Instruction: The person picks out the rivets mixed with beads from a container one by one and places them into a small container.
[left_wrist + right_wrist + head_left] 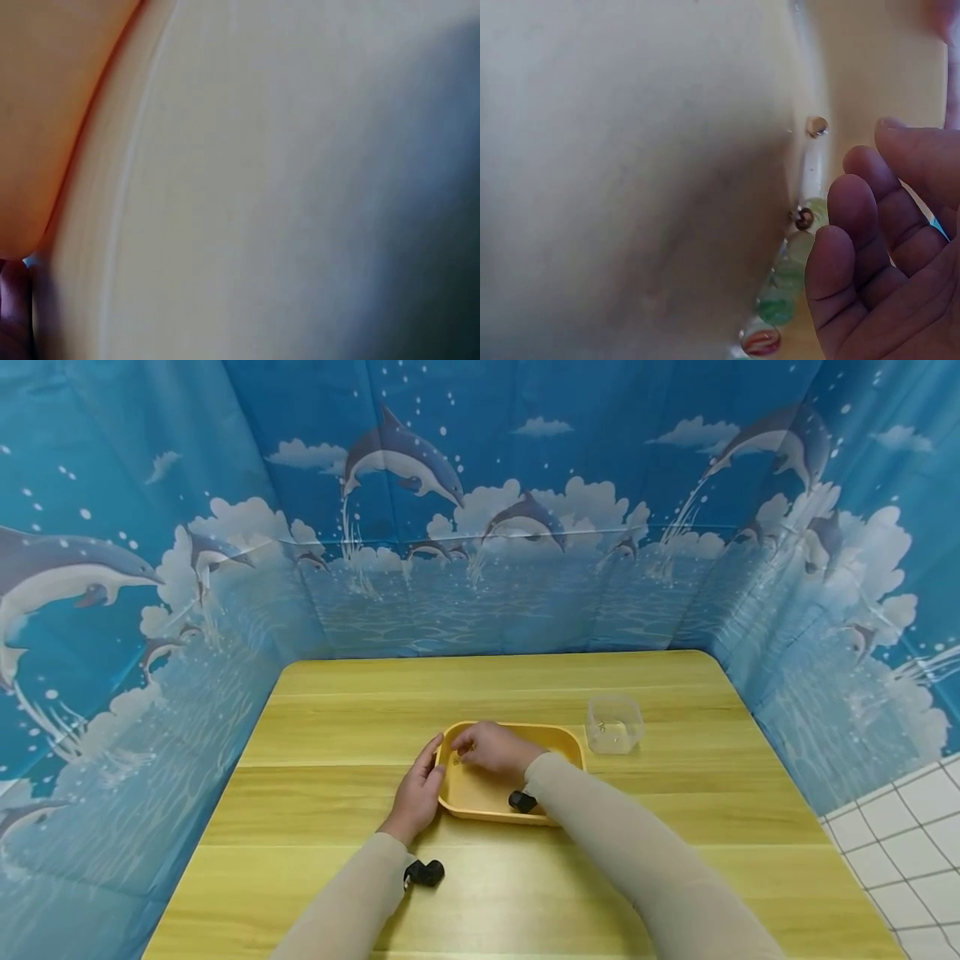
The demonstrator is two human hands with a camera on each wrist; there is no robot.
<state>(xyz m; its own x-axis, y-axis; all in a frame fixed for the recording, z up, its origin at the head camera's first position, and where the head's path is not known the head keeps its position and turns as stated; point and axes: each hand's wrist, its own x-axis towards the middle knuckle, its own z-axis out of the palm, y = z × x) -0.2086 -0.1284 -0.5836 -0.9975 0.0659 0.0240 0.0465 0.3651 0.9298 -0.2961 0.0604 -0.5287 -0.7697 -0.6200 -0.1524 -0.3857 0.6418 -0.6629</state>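
A yellow tray sits mid-table. My left hand holds its left end, fingers along the outside and thumb at the rim. In the left wrist view only a bit of a finger shows by the tray's wall. My right hand reaches inside, above the tray's left end, with its fingers loosely bent. In the right wrist view nothing shows between those fingers. Beside them a small gold-coloured piece and a darker brownish piece lie along the wall, with green marbles and a red-striped marble.
Right of the tray stands a clear plastic box with a few small gold-coloured pieces in it. The wooden table is enclosed by a dolphin-print curtain. White tiles show at the right.
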